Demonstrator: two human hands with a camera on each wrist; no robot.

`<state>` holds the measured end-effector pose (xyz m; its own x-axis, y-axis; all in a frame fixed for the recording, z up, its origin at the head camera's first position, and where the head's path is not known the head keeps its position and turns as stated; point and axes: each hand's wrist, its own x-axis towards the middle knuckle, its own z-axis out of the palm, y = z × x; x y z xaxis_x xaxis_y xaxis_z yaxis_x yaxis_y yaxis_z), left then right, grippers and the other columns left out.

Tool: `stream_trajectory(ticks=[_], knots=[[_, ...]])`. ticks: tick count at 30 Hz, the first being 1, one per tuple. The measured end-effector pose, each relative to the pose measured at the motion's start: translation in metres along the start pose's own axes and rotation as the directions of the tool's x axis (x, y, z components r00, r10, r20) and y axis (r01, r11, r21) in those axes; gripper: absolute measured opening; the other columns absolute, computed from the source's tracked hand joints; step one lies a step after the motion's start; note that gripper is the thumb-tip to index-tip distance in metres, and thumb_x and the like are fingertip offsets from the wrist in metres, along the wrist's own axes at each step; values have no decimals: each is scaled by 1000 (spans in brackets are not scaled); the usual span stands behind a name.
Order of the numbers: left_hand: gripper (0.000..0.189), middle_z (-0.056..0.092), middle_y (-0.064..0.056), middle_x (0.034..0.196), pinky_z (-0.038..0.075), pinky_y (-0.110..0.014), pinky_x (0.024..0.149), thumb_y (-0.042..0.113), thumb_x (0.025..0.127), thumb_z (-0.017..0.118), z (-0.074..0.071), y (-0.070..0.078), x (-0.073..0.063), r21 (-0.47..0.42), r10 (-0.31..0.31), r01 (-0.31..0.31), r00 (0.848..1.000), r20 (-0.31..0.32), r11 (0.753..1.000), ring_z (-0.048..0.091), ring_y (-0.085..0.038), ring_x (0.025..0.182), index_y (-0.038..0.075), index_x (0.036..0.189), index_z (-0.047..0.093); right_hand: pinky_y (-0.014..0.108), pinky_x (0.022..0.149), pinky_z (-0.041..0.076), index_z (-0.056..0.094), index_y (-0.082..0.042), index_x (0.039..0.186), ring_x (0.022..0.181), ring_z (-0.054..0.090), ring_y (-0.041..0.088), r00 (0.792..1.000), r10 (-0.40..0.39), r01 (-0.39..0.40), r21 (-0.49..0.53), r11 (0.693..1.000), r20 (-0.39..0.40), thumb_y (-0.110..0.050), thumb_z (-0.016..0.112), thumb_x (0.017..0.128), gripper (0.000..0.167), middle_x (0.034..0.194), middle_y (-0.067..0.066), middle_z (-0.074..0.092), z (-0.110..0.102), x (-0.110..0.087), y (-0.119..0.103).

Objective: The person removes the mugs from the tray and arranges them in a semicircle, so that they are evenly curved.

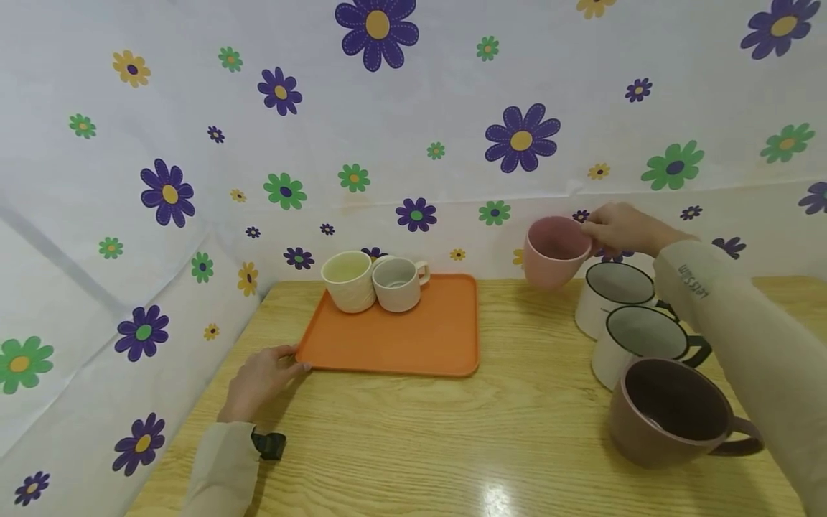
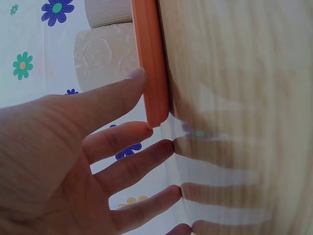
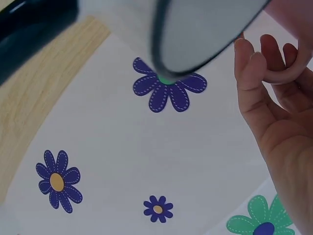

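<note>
My right hand (image 1: 620,226) grips the handle of a pink mug (image 1: 555,251) at the back right, above the other mugs. In the right wrist view, its fingers (image 3: 252,83) curl round the handle. At the near left corner of an orange tray (image 1: 400,341) is my left hand (image 1: 261,380). Its thumb and index fingertip touch the tray's rim (image 2: 152,63), and the other fingers lie fairly straight with their tips on the table. On the tray stand a cream mug (image 1: 349,283) and a smaller white cup (image 1: 397,285), side by side at the back left.
Below my right forearm are two white mugs with dark rims, the farther mug (image 1: 604,316) and the nearer mug (image 1: 623,352). A large brown mug (image 1: 672,413) stands closest to me. Flower-printed cloth (image 1: 400,115) hangs behind the wooden table (image 1: 413,431).
</note>
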<state>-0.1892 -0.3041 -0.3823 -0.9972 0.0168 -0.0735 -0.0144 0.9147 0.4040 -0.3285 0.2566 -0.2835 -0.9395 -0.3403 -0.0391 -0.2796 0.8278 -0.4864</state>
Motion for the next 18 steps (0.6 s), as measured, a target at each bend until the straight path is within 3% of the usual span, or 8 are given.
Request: stream_trajectory(ticks=[4, 10, 18], knots=[[58, 58, -30, 135, 52, -60, 82, 38, 98, 68, 0, 1, -1, -3, 1, -1, 1000, -3, 1000, 60, -50, 113, -4, 137, 60, 42, 69, 57, 63, 17, 108, 78, 65, 31, 999, 13, -13, -6, 1000, 31, -12, 45, 105, 35, 86, 14, 70, 5, 2, 4], [57, 58, -30, 135, 52, -59, 83, 36, 99, 68, 1, -1, 1, -12, 5, -5, 1000, -2, 1000, 60, -49, 114, -4, 138, 59, 36, 65, 50, 65, 14, 98, 73, 57, 25, 998, -18, 22, -75, 997, 56, -9, 44, 103, 32, 76, 8, 61, 8, 4, 11], [59, 58, -30, 135, 51, -60, 85, 38, 98, 67, 2, -3, 2, -14, 6, -6, 1000, -2, 1000, 59, -49, 116, -4, 138, 59, 49, 77, 50, 66, 15, 102, 82, 57, 28, 991, -39, 53, -104, 993, 130, -6, 43, 102, 31, 85, 10, 64, 14, 7, 15]])
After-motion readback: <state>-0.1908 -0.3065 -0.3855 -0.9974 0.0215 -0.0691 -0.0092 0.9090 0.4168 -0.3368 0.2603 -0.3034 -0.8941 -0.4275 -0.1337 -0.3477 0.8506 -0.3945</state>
